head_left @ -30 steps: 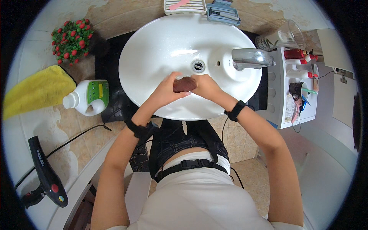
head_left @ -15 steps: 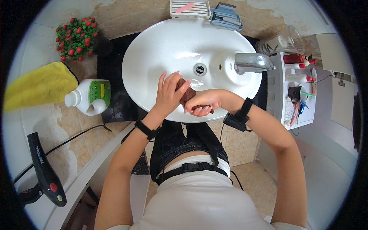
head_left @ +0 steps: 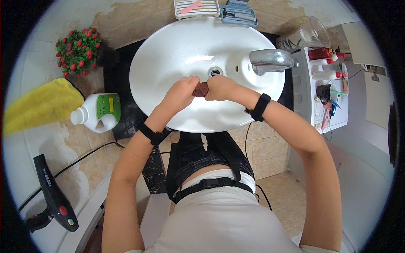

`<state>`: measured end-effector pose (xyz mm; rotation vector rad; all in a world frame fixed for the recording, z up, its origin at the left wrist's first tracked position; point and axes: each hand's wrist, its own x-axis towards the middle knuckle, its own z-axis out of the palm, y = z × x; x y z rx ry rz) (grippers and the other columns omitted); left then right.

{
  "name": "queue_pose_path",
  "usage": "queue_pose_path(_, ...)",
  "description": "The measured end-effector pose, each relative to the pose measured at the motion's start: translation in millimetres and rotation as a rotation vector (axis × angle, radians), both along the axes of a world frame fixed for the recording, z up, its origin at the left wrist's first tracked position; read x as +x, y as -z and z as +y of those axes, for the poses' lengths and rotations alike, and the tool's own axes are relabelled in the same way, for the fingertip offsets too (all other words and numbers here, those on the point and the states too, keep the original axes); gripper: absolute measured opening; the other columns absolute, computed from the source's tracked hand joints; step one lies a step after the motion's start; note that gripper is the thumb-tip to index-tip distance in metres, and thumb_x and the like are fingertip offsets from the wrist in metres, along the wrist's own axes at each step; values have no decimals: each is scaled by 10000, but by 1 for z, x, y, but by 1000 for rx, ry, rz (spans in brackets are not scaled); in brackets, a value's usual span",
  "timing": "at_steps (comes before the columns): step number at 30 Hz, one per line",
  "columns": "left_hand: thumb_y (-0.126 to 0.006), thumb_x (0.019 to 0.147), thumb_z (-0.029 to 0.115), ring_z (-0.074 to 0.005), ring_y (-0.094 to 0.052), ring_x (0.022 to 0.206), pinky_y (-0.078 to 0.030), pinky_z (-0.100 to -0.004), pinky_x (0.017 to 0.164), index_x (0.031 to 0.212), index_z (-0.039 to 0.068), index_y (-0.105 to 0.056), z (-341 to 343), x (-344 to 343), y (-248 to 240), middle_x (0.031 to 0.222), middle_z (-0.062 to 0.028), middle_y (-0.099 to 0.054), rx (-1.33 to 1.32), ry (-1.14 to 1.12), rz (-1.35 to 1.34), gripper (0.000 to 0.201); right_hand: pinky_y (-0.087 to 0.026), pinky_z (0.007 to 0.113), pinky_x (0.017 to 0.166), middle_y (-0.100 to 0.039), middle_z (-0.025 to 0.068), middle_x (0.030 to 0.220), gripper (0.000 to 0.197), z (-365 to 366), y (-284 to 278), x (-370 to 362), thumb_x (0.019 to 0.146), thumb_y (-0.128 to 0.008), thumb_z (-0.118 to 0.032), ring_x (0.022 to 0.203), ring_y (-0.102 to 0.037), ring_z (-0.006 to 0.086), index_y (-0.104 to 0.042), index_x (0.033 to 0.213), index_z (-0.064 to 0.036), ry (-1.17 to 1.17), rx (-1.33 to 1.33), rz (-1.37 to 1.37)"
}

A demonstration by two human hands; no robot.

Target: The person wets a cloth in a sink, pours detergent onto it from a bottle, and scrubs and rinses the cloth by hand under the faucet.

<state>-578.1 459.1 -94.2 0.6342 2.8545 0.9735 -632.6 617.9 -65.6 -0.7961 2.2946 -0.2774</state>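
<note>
Both my fists are gripping a bunched dark brown cloth (head_left: 201, 90) over the near part of the white oval sink (head_left: 168, 46). My left hand (head_left: 182, 90) is closed round one end of it. Close beside it, my right hand (head_left: 221, 87) is closed round the other end. Only a short piece of cloth shows between the two fists; the rest is hidden inside them. The metal drain (head_left: 215, 71) lies just beyond my hands. At the sink's right side stands a chrome faucet (head_left: 273, 59).
Left of the sink are a white jug with a green label (head_left: 108, 110), a yellow towel (head_left: 44, 103), a red-berried plant (head_left: 79, 51) and a black hair dryer (head_left: 55, 196). Soap dishes (head_left: 239, 17) sit behind. To the right, a white shelf (head_left: 337, 114) carries bottles (head_left: 327, 75).
My hands have moved away from my body, toward the drain. The left fingers, spread over the cloth before, are now wrapped round it, and the cloth is bunched tighter between both fists.
</note>
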Motion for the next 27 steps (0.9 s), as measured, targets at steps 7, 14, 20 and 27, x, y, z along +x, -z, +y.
queue_pose_path(7, -628, 749, 184, -146, -479, 467, -371, -259, 429, 677, 22, -515, 4, 3, -3, 583, -44, -532, 406, -138, -687, 210, -491, 342, 542, -617, 121, 678, 84, -6, -9, 6, 662, -571, -122, 634, -617, 261, -629, 678, -63, -181, -8, 357)
queue_pose_path(14, -622, 770, 219, -65, -469, 511, -359, -180, 400, 699, 54, -503, 0, 14, -24, 590, 0, -490, 760, -116, -1387, 215, -475, 333, 497, -598, 99, 615, 75, -3, -13, 5, 679, -547, -126, 581, -607, 239, -581, 668, -60, -350, -232, 453)
queue_pose_path(20, -598, 794, 236, -148, -563, 759, -461, -209, 490, 896, 79, -478, 7, 26, -29, 810, -68, -566, 1091, -107, -1578, 223, -449, 304, 445, -556, 62, 588, 74, 2, -13, 3, 668, -543, -129, 529, -587, 214, -511, 685, -65, -438, -373, 597)
queue_pose_path(27, -564, 821, 189, -143, -572, 813, -459, -172, 467, 961, 66, -444, 15, 33, -32, 950, -105, -558, 1192, -253, -1682, 221, -452, 296, 421, -525, 46, 548, 76, 1, -2, 6, 639, -554, -123, 511, -570, 200, -509, 631, -61, -454, -468, 697)
